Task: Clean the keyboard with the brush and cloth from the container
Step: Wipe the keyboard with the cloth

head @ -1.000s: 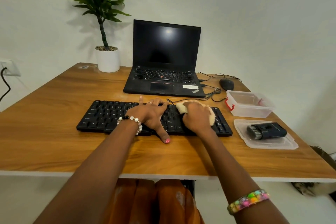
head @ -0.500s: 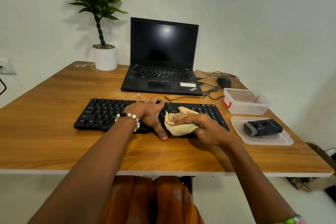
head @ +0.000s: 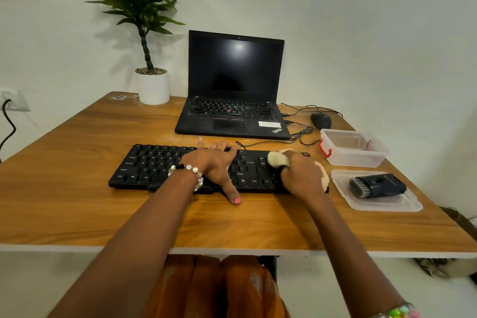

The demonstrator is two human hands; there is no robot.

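Black full-size keyboard (head: 165,163) mid-frame on wooden counter (head: 77,201), white legends: Ctrl, Shift, Alt. Left hand (head: 214,163) flat on keys, fingers relaxed. Right hand (head: 302,178) bunched round cream cloth (head: 277,159) at keyboard's right end. "ThinkPad" on laptop (head: 233,101). Far right, brush (head: 376,185) on lid (head: 382,204), before clear container (head: 353,148).

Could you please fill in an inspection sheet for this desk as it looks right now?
Surface: wooden table.
Job's things: black keyboard; cream cloth on its right end; brush lying on the lid; open container.
Clutter: laptop, potted plant, mouse.
Grippers: left hand rests on the keyboard; right hand grips the cloth.
Cables: black cables beside the laptop; wall cord.
Surroundings: white wall, wall socket.
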